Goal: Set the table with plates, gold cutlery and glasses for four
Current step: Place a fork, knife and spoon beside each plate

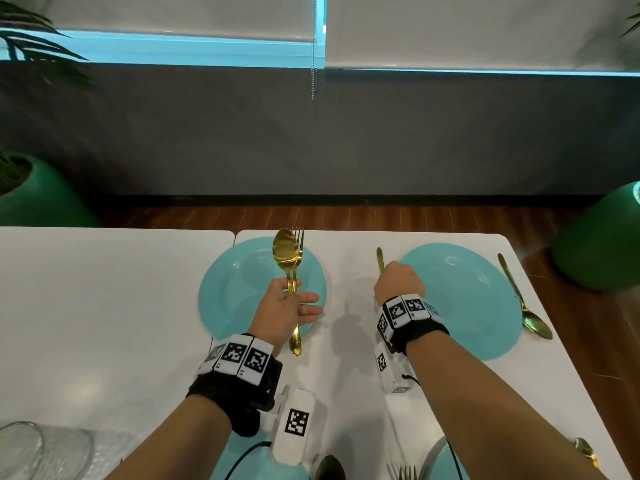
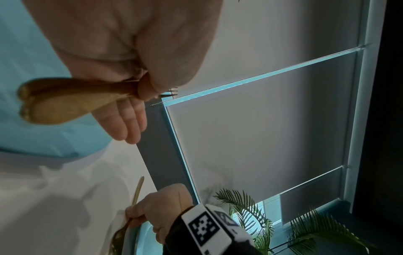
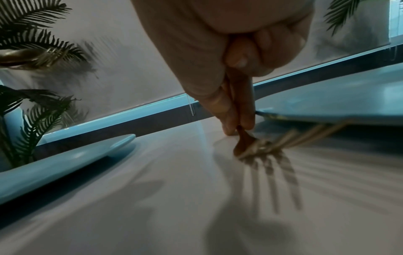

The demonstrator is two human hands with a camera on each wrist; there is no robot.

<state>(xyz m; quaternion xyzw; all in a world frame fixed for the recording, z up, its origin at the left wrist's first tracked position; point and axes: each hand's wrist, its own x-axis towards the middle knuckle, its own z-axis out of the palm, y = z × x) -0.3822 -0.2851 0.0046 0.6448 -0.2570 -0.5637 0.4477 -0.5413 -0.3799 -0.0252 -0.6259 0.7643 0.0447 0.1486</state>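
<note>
Head view: R hand fingers clamp fork, tines hidden; L hand pinches cutlery.

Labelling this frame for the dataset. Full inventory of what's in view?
plates: two whole, turquoise, far side of table; two more cut off at the near edge
bundle: spoons and a fork, gold, held above the left far plate
fork: one, gold, between the far plates, tines on the table
spoon: one, gold, right of the right far plate
near cutlery: gold, cut off at the near edge
glasses: clear, near left corner
table: white
pots: two, green, on the floor with plants
left hand: grips the bundle
right hand: pinches the fork
</note>
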